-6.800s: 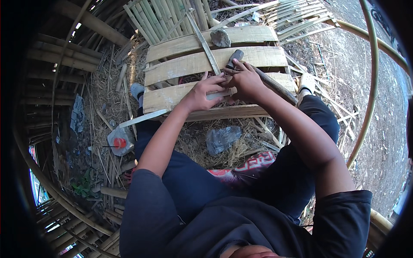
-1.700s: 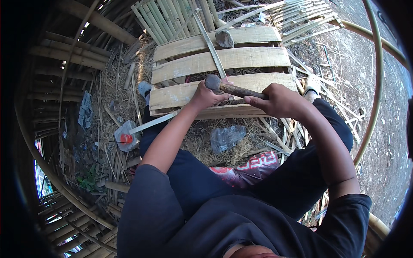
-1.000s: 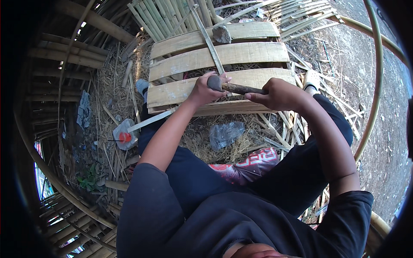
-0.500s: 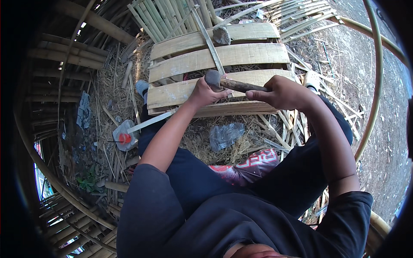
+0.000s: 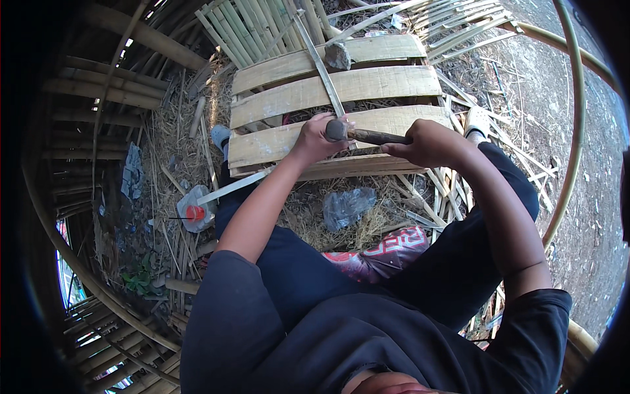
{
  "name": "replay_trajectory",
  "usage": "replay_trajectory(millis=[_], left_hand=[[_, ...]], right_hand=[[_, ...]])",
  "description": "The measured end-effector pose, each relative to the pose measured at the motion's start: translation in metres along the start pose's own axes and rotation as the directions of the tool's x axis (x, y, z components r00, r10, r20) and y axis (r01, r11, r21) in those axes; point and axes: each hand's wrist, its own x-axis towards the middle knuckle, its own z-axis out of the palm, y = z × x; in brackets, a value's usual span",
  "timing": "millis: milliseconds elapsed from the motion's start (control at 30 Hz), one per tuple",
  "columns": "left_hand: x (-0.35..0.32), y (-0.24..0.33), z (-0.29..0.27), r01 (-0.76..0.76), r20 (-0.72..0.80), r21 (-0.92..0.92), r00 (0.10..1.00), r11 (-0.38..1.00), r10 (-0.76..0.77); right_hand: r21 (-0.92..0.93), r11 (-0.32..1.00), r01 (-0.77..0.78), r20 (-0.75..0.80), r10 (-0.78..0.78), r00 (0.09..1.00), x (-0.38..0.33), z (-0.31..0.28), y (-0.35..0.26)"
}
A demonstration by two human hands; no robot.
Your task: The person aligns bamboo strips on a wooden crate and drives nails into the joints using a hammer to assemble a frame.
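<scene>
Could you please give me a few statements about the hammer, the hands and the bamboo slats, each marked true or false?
1. The right hand grips the hammer by its handle. True.
2. The left hand lies on the plastic bag. False: it rests on the nearest bamboo slat, beside the hammer's head.
3. A stone sits on the farthest slat. True.
4. The red-capped plastic bottle stands on the slats. False: it lies on the straw-covered ground to the left.
</scene>
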Motion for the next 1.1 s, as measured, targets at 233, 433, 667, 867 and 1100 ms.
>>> replay_trajectory(millis=[233,433,667,867,1100], left_hand=[[-0.003,-0.002,0.0,0.062,0.075,-0.125,0.996,0.99,-0.053],[-0.008,-0.011,-0.001,-0.021,0.138,0.055,0.99,0.998,0.013],[-0.002,-0.007,0.005,0.008,-0.052,-0.03,0.999,1.0,-0.01],[-0.004,0.007,-0.002,0.263,0.19,-0.119,0.952,0.958,-0.238],[-0.004,-0.009,-0.001,-0.22,0.058,0.181,0.975,0.958,0.213]], right_hand=[[0.177,0.981,0.081,0.035,-0.089,0.995,-0.018,-0.012,-0.011],[0.084,0.994,0.067,0.047,-0.071,0.996,-0.009,-0.005,-0.003],[0.041,0.999,0.016,0.021,-0.017,1.0,0.001,0.003,0.006],[0.26,0.965,0.027,0.09,-0.052,0.995,-0.02,-0.015,-0.016],[0.089,0.993,0.083,0.061,-0.089,0.994,-0.012,-0.013,-0.01]])
